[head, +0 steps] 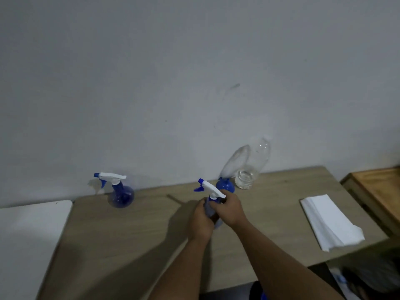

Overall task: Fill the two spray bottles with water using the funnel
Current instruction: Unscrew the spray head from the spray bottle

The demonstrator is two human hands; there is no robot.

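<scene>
Spray bottle [213, 210] body behind hands.

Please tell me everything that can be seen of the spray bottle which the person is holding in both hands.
The held spray bottle has a translucent blue body that looks like plastic and a white trigger head with a blue nozzle tip and blue trigger, pointing up and to the left. It is tilted, near the middle of the wooden table. The left hand grips the body, and the right hand grips the neck just under the white head. The hands hide most of the body, so its water level cannot be told.
</scene>
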